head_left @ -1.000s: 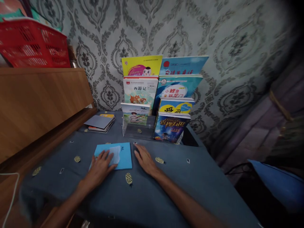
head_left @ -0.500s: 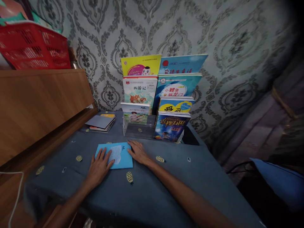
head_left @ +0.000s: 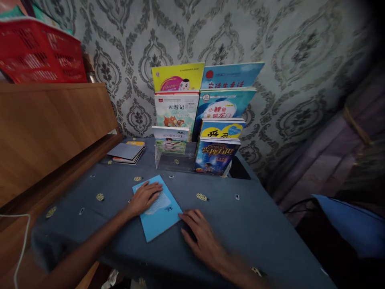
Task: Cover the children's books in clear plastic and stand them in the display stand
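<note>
A thin light-blue book lies flat and slantwise on the dark grey-blue tablecloth. Its upper face carries a pale patch of small print. My left hand rests palm down over the book's upper left part, fingers stretched out across it. At the book's right corner, the fingertips of my right hand touch the edge; the thumb stands apart from the fingers and the hand is open. Behind them is a clear stepped book stand with several upright books, among them a dark blue one in front.
A small stack of books lies at the back left of the table. A red basket stands on the wooden cabinet to the left. A flat black object lies beside the stand. A curtain hangs at the right.
The light-blue book has turned clockwise and now lies slantwise. My left hand has shifted right along it, and my right hand has come down toward me to its right corner.
</note>
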Demonstrator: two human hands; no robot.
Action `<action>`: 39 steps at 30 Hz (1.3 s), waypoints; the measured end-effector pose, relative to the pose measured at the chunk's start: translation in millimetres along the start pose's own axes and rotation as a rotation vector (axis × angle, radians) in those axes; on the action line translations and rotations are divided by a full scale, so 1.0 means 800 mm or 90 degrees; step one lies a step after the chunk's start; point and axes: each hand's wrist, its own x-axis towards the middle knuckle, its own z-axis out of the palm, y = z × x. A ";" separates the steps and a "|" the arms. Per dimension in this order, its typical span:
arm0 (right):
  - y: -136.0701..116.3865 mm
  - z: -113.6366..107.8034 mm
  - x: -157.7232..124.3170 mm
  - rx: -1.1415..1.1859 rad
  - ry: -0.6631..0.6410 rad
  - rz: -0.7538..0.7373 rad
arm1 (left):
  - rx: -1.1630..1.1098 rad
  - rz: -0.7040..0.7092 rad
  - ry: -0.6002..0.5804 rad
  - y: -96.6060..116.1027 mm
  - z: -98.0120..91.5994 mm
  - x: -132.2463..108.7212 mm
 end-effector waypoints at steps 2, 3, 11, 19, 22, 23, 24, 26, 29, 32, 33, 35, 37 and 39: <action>-0.010 -0.002 -0.021 -0.018 0.003 0.013 | -0.030 0.055 -0.007 0.003 0.005 0.017; -0.014 -0.004 -0.028 -0.025 0.003 0.015 | -0.041 0.081 -0.001 0.005 0.008 0.026; -0.028 -0.017 -0.021 -0.055 0.009 -0.016 | -0.007 0.065 0.116 0.011 0.029 0.068; -0.010 0.002 0.064 -0.093 -0.006 -0.034 | 0.086 -0.104 0.195 -0.001 0.026 0.055; -0.006 0.027 0.103 -0.117 -0.031 -0.076 | 0.094 -0.109 0.205 -0.006 0.029 0.054; -0.006 0.036 0.116 -0.126 -0.047 -0.083 | 0.095 -0.106 0.208 -0.008 0.030 0.054; -0.005 0.045 0.129 -0.134 -0.062 -0.079 | 0.096 -0.103 0.211 -0.009 0.030 0.054; -0.004 0.059 0.151 -0.154 -0.089 -0.066 | 0.095 -0.094 0.211 -0.012 0.029 0.055; 0.002 0.068 0.175 -0.152 -0.095 -0.053 | 0.094 -0.090 0.207 -0.015 0.027 0.057; 0.014 0.066 0.183 -0.149 -0.094 -0.027 | 0.099 -0.094 0.196 -0.014 0.025 0.059; 0.019 0.064 0.182 -0.150 -0.093 -0.014 | 0.103 -0.096 0.191 -0.014 0.024 0.059; 0.032 0.058 0.177 -0.152 -0.088 0.012 | 0.113 -0.104 0.180 -0.011 0.023 0.060; 0.045 0.051 0.166 -0.152 -0.084 0.030 | 0.124 -0.113 0.169 -0.008 0.022 0.060; 0.059 0.042 0.153 -0.149 -0.082 0.043 | 0.135 -0.121 0.157 -0.006 0.021 0.060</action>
